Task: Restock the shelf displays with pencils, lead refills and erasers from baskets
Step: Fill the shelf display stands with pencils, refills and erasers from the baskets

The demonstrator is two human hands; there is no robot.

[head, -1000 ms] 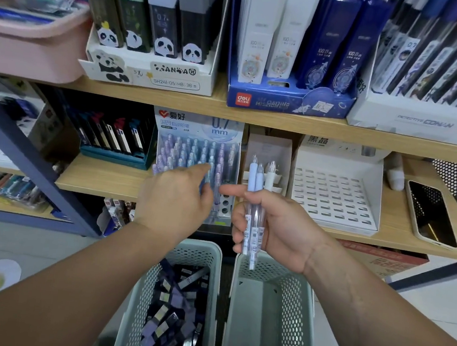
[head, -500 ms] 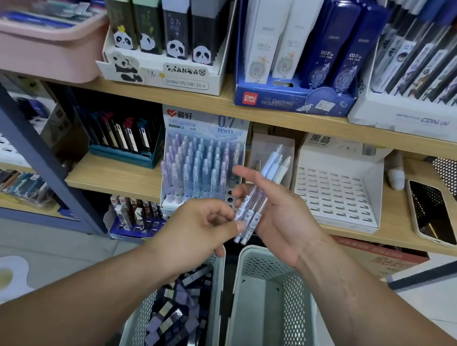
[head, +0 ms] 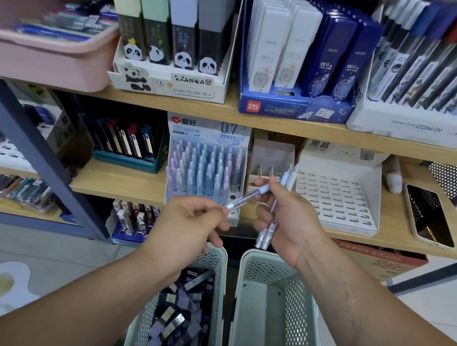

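Observation:
My left hand (head: 189, 222) pinches the lower end of one clear, blue-capped mechanical pencil (head: 249, 195), which slants up to the right toward my right hand. My right hand (head: 287, 217) grips two more pencils (head: 267, 232), upright, tips sticking out below the fist. Both hands hover in front of the 0.7 mm pencil display (head: 205, 168) on the middle shelf, which stands nearly full of pastel pencils. Below the hands sit two white mesh baskets: the left basket (head: 222, 272) holds small dark lead-refill boxes, the right basket (head: 252, 261) shows a bare floor.
An empty white slotted display tray (head: 337, 194) stands right of the pencil display, with a phone (head: 428, 215) lying on the shelf beyond it. The upper shelf carries a panda refill box (head: 171, 83), a blue deli box (head: 292, 106) and a pink bin (head: 46, 55).
My left hand came back from the pencil display, met my right hand and drew one pencil out of the bunch. My right hand now holds two instead of three.

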